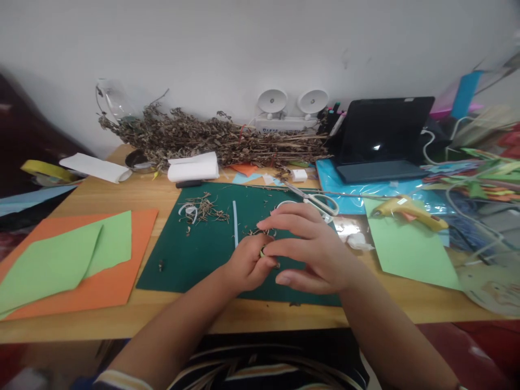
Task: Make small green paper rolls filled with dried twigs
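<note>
Over the green cutting mat (203,254), my left hand (249,262) is closed around a small roundish thing with a pale green rim and a dark middle (263,252); most of it is hidden by the fingers. My right hand (320,254) hovers just to the right, fingers spread and curved, one fingertip at or close to that small thing. A light blue strip (235,223) lies on the mat beyond my left hand. Short dry twigs (209,208) are heaped at the mat's back left, with white curled scraps (188,213) among them. White-handled scissors (320,203) lie behind my right hand.
Dried plant stalks (203,135) lie along the wall. On the right are a yellow glue gun (410,210) on green paper (410,254) and a dark tablet (384,135). Green sheets (52,265) over orange paper (138,233) cover the left. White rolls (193,167) stand behind.
</note>
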Tool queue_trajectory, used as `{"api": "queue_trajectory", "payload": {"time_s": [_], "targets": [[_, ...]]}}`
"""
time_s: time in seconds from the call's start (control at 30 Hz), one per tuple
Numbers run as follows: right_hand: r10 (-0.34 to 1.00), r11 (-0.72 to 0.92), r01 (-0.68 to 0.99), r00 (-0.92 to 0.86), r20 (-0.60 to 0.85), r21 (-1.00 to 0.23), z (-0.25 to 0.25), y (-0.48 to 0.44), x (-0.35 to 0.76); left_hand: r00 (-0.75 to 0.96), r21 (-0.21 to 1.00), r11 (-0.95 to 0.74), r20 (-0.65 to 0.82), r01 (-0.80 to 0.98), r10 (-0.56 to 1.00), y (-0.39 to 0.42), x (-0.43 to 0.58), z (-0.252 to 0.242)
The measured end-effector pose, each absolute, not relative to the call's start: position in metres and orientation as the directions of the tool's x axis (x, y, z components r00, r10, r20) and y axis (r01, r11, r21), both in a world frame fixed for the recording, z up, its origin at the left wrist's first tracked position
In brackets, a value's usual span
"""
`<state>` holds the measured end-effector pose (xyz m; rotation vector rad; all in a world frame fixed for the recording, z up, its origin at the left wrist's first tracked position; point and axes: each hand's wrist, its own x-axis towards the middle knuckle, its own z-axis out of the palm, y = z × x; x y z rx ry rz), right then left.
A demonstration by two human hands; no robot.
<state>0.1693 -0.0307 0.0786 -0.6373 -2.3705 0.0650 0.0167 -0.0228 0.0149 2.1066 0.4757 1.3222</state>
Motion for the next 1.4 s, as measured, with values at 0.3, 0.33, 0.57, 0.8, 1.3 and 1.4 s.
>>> {"api": "queue_trajectory", "payload": {"time_s": [0.3, 0.33, 0.57, 0.8, 1.3, 1.4], "targets": [[0.556, 0.824, 0.54, -0.709, 0.435, -0.172, 0.096, -0.039, 0.16, 0.406, 0.643, -0.766, 0.701, -0.005, 0.586, -0.022, 0.017, 0.009], [0.56, 0.821, 0.547, -0.717, 0.416, -0.163, 0.098, -0.039, 0.159, 0.407, 0.641, -0.768, 0.703, -0.004, 0.584, -0.022, 0.017, 0.009], [0.479, 0.858, 0.5, -0.689, 0.545, -0.122, 0.12, -0.044, 0.176, 0.442, 0.625, -0.781, 0.701, -0.002, 0.56, -0.022, 0.017, 0.012], [0.454, 0.873, 0.48, -0.729, 0.512, -0.09, 0.115, -0.041, 0.177, 0.432, 0.549, -0.835, 0.745, 0.036, 0.508, -0.022, 0.018, 0.013], [0.488, 0.865, 0.5, -0.831, 0.266, -0.026, 0.12, -0.038, 0.162, 0.399, 0.54, -0.84, 0.759, 0.059, 0.516, -0.022, 0.019, 0.012], [0.44, 0.893, 0.445, -0.833, 0.336, -0.067, 0.121, -0.035, 0.166, 0.425, 0.539, -0.84, 0.746, 0.068, 0.513, -0.022, 0.02, 0.012]]}}
